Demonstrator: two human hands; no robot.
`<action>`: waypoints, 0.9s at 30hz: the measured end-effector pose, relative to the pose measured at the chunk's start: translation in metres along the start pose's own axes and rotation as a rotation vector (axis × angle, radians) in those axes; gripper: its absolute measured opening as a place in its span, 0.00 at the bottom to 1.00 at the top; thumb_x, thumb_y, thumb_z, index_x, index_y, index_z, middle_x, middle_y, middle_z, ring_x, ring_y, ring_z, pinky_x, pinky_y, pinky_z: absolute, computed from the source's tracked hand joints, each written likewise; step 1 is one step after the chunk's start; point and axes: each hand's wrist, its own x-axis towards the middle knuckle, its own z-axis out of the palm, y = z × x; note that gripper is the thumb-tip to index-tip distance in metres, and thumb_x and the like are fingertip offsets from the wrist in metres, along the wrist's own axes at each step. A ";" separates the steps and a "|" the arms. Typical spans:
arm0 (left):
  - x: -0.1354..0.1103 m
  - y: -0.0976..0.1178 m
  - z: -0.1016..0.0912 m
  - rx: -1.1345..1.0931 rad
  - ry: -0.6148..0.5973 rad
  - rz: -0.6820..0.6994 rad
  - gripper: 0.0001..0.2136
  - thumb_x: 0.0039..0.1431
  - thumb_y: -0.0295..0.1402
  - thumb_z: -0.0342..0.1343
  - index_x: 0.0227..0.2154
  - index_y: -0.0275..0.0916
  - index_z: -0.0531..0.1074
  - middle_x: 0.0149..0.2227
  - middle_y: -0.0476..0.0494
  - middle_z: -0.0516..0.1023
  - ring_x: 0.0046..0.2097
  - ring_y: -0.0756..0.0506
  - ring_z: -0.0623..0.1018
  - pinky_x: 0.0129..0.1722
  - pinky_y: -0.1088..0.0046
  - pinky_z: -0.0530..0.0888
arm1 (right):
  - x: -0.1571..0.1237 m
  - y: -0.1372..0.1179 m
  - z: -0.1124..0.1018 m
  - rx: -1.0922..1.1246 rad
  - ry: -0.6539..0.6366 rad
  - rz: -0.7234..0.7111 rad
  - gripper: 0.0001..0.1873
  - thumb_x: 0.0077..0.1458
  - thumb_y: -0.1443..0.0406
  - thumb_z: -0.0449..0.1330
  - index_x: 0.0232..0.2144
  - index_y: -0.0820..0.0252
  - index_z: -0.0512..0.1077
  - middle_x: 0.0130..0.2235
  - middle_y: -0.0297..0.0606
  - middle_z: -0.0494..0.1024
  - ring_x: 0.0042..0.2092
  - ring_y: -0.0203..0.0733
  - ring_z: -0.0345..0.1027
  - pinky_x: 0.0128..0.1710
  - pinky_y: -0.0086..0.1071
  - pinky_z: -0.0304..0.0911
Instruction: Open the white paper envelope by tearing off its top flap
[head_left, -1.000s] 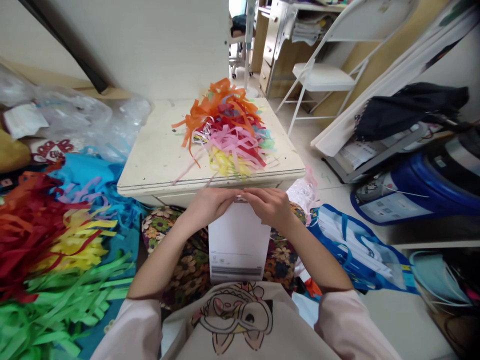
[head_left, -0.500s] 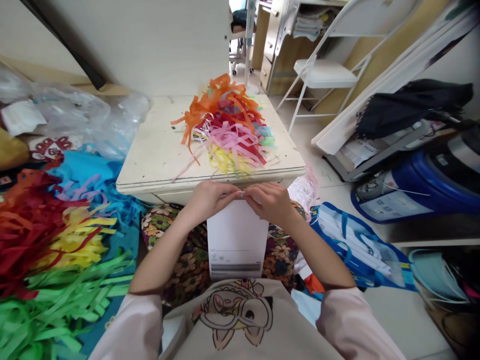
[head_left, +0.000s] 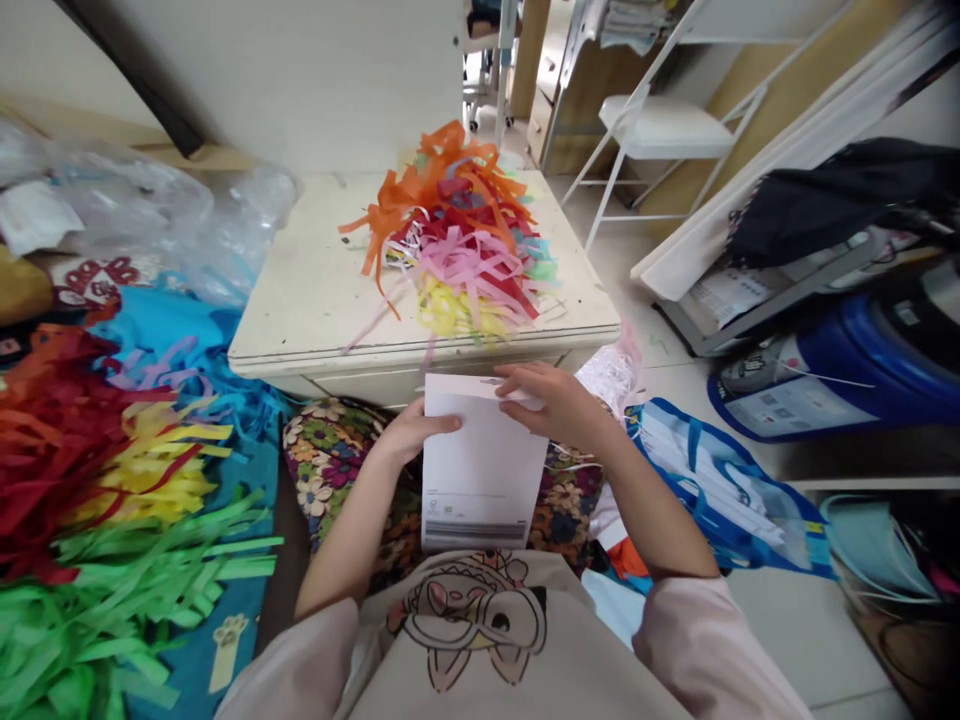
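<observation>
A white paper packet (head_left: pixel 480 470) with small print and a dark bar near its bottom edge stands on my lap. My left hand (head_left: pixel 409 435) grips its left side, thumb on the front. My right hand (head_left: pixel 551 400) is closed on its top right corner, fingers pinching the upper edge. Just beyond them stands a low cream table (head_left: pixel 315 290) bearing a heap of coloured paper strips (head_left: pixel 457 250) in orange, red, pink and yellow.
More strips, red, yellow and green, lie on a blue sheet at the left (head_left: pixel 112 500). Clear plastic bags (head_left: pixel 172 220) sit at the back left. A white folding chair (head_left: pixel 660 130) stands behind the table. Blue bags (head_left: pixel 720 490) and clutter fill the right.
My left hand has slid from the packet's top edge down to its left side. The right hand stays at the top edge. The view has tipped slightly downward.
</observation>
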 end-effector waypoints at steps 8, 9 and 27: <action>0.012 0.000 0.008 -0.043 -0.001 -0.092 0.18 0.27 0.28 0.63 0.29 0.32 0.71 0.27 0.45 0.75 0.27 0.48 0.72 0.33 0.71 0.67 | 0.000 -0.005 -0.015 0.037 -0.214 0.126 0.09 0.45 0.64 0.54 0.32 0.60 0.67 0.42 0.40 0.71 0.37 0.39 0.67 0.33 0.28 0.59; 0.012 -0.001 0.010 -0.048 0.004 -0.094 0.18 0.27 0.28 0.63 0.28 0.32 0.71 0.27 0.45 0.75 0.27 0.48 0.72 0.33 0.71 0.67 | 0.000 -0.006 -0.015 0.037 -0.214 0.124 0.09 0.45 0.64 0.54 0.31 0.60 0.67 0.40 0.40 0.72 0.36 0.38 0.67 0.32 0.27 0.58; 0.008 0.006 -0.002 -0.141 -0.362 -0.203 0.20 0.26 0.25 0.62 0.30 0.31 0.72 0.29 0.41 0.76 0.29 0.45 0.74 0.29 0.73 0.69 | -0.003 -0.001 -0.012 0.154 -0.210 0.112 0.06 0.43 0.65 0.56 0.27 0.61 0.66 0.34 0.37 0.72 0.31 0.35 0.64 0.29 0.26 0.54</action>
